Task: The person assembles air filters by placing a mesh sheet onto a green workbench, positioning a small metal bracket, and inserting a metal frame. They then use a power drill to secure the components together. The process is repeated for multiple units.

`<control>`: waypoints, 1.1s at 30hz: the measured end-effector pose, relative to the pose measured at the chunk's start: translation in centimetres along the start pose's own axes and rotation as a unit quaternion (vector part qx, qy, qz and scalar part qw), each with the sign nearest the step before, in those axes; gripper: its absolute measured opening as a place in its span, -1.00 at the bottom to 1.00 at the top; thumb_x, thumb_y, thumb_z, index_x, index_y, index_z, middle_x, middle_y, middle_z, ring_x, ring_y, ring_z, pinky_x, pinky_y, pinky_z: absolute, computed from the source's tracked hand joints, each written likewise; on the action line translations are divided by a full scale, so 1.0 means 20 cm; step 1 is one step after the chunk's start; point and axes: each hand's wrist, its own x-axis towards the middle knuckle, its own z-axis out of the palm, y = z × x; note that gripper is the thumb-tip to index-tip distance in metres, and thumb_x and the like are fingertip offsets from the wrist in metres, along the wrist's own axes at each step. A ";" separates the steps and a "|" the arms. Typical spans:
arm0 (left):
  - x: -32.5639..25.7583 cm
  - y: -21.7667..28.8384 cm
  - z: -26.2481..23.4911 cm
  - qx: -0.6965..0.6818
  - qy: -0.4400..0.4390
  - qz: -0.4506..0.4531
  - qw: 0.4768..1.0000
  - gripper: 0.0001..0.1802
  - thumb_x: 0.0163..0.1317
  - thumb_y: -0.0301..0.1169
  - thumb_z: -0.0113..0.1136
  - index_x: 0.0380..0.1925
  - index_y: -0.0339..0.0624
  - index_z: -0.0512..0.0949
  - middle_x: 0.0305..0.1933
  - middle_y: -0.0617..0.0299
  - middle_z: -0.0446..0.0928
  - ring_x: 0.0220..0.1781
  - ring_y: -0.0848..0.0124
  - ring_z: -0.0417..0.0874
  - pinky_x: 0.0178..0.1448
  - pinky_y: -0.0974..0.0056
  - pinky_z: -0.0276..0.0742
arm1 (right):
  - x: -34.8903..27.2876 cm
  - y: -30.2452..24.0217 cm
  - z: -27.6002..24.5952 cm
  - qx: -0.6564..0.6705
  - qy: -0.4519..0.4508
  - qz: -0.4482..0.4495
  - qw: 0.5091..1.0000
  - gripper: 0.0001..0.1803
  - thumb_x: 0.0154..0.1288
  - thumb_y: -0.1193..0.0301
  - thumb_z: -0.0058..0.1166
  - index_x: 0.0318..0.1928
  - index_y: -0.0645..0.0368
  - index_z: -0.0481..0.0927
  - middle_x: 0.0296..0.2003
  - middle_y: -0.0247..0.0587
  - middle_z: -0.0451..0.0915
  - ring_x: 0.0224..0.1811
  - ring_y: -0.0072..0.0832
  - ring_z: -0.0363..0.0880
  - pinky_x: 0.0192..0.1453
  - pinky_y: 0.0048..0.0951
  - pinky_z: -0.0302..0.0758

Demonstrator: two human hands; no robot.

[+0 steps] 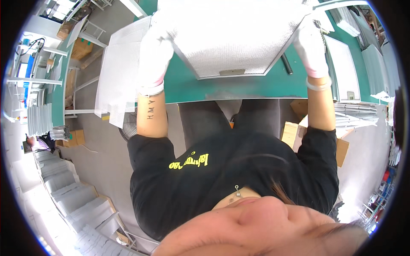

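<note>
A framed metal mesh filter panel (239, 47) is held tilted above the green tabletop (192, 87), its upper part washed out by glare. A small metal latch plate (232, 72) sits on its near edge. My left hand (154, 55), in a white glove, grips the panel's left edge. On the opposite edge my right hand (309, 48), gloved the same way, is closed round the frame. The fingers of both hands are partly lost in the brightness. A short dark rod (286, 64) lies on the tabletop between the panel and my right hand.
Thin white mesh sheets (117, 68) overhang the table's left side. Another framed mesh panel (344, 68) lies at the right, beside stacked panels (378, 64). Cardboard boxes (290, 132) stand below the table at the right. More panel stacks (68, 187) line the floor at left.
</note>
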 end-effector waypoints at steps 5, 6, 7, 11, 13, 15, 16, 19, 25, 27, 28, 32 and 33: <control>-0.02 0.12 0.09 0.143 0.076 0.200 0.966 -0.79 0.25 -0.48 0.26 -0.14 -0.34 0.60 -0.30 0.20 0.62 -0.33 0.43 0.60 -0.23 0.34 0.54 | 0.09 -0.24 -0.09 -0.127 0.197 -0.086 0.968 -0.76 0.31 0.58 0.10 -0.03 0.26 0.65 -0.12 -0.05 0.64 -0.12 -0.16 0.62 0.00 -0.22 0.54; -0.06 0.15 0.15 0.062 0.071 0.167 0.981 -0.79 0.25 -0.51 0.24 -0.12 -0.34 0.60 -0.28 0.15 0.63 -0.31 0.36 0.63 -0.21 0.32 0.56 | 0.04 -0.22 -0.07 0.005 0.210 -0.042 0.977 -0.81 0.32 0.54 0.12 -0.08 0.26 0.64 -0.15 -0.06 0.64 -0.14 -0.17 0.63 -0.04 -0.25 0.55; -0.10 0.17 0.20 0.025 0.053 0.195 0.979 -0.77 0.25 -0.51 0.23 -0.10 -0.34 0.60 -0.27 0.12 0.64 -0.29 0.33 0.64 -0.20 0.30 0.58 | 0.01 -0.22 -0.06 0.143 0.230 -0.004 0.963 -0.85 0.34 0.50 0.14 -0.12 0.27 0.64 -0.18 -0.07 0.65 -0.16 -0.19 0.64 -0.08 -0.27 0.56; -0.49 0.13 0.18 -0.164 -0.001 -0.032 0.986 -0.67 0.40 -0.27 0.11 -0.30 -0.39 0.61 -0.10 -0.12 0.60 -0.09 0.11 0.64 -0.05 0.08 0.60 | -0.14 -0.42 -0.17 0.521 0.154 0.004 0.840 -0.71 0.40 0.30 0.08 -0.24 0.36 0.53 -0.37 0.02 0.59 -0.41 -0.34 0.53 -0.37 -0.37 0.43; -0.40 0.07 0.16 -0.297 -0.242 0.077 0.921 -0.69 0.35 -0.29 0.14 -0.18 -0.36 0.64 -0.02 -0.10 0.62 0.00 0.04 0.65 0.07 0.01 0.57 | -0.25 -0.51 -0.21 0.531 0.140 -0.021 0.835 -0.64 0.41 0.21 0.13 -0.39 0.27 0.54 -0.47 -0.05 0.59 -0.48 -0.30 0.54 -0.39 -0.32 0.45; -0.28 0.07 0.17 -0.180 -0.452 0.164 0.858 -0.61 0.21 -0.32 0.28 0.02 -0.26 0.63 0.05 -0.03 0.62 0.13 -0.03 0.61 0.24 -0.08 0.49 | -0.35 -0.57 -0.19 0.552 0.190 -0.068 0.809 -0.67 0.23 0.26 0.22 -0.56 0.07 0.41 -0.62 -0.35 0.46 -0.62 -0.44 0.50 -0.55 -0.37 0.28; -0.34 0.02 0.19 -0.098 -0.452 0.120 0.879 -0.57 0.16 -0.34 0.31 0.05 -0.23 0.61 0.12 -0.04 0.58 0.20 -0.04 0.57 0.29 -0.09 0.45 | -0.25 -0.41 -0.27 0.532 -0.057 -0.296 0.791 -0.67 -0.15 0.33 0.12 -0.76 0.01 0.20 -0.73 -0.35 0.35 -0.75 -0.51 0.35 -0.63 -0.41 0.20; -0.45 -0.22 0.18 0.134 -0.411 0.084 0.898 -0.45 0.15 -0.35 0.31 0.18 -0.18 0.50 0.23 -0.05 0.50 0.35 0.00 0.46 0.42 -0.02 0.36 | -0.31 -0.44 -0.25 0.544 -0.058 -0.311 0.777 -0.36 0.41 0.06 0.09 -0.73 0.08 0.21 -0.66 -0.24 0.36 -0.74 -0.41 0.35 -0.71 -0.34 0.08; -0.44 -0.44 0.16 0.251 -0.397 0.028 0.882 -0.50 0.11 -0.37 0.32 0.11 -0.13 0.53 0.12 0.06 0.56 0.18 0.05 0.51 0.33 0.02 0.39 | -0.34 -0.56 -0.25 0.541 0.072 -0.194 0.815 -0.36 0.44 0.05 0.05 -0.72 0.09 0.21 -0.67 -0.26 0.37 -0.69 -0.40 0.37 -0.62 -0.35 0.13; -0.45 -0.44 0.11 0.313 -0.389 0.008 0.866 -0.53 0.08 -0.41 0.33 0.06 -0.13 0.55 0.10 0.08 0.56 0.18 0.05 0.51 0.34 0.04 0.38 | -0.33 -0.58 -0.26 0.530 0.084 -0.178 0.825 -0.36 0.45 0.05 0.04 -0.72 0.09 0.21 -0.68 -0.27 0.37 -0.67 -0.39 0.38 -0.59 -0.35 0.15; -0.44 -0.43 0.10 0.343 -0.385 -0.001 0.857 -0.54 0.07 -0.42 0.34 0.04 -0.13 0.57 0.09 0.10 0.57 0.18 0.06 0.51 0.34 0.05 0.38 | -0.32 -0.61 -0.26 0.523 0.094 -0.166 0.831 -0.36 0.46 0.05 0.03 -0.72 0.09 0.22 -0.68 -0.27 0.37 -0.66 -0.39 0.38 -0.58 -0.35 0.15; -0.37 -0.10 0.07 0.149 -0.384 0.032 0.911 -0.53 -0.05 -0.50 0.40 -0.04 -0.19 0.60 0.09 0.10 0.57 0.20 0.10 0.54 0.30 0.06 0.43 | -0.21 -0.63 -0.27 0.477 0.138 -0.118 0.860 -0.36 0.48 0.04 0.00 -0.71 0.10 0.22 -0.68 -0.28 0.38 -0.63 -0.38 0.39 -0.52 -0.35 0.19; -0.36 0.07 0.07 0.069 -0.375 0.055 0.923 -0.52 -0.08 -0.53 0.41 -0.05 -0.22 0.60 0.09 0.09 0.57 0.19 0.10 0.57 0.27 0.05 0.47 | -0.19 -0.56 -0.24 0.481 0.152 -0.114 0.856 -0.36 0.48 0.04 0.00 -0.71 0.10 0.22 -0.68 -0.28 0.38 -0.62 -0.38 0.39 -0.51 -0.35 0.19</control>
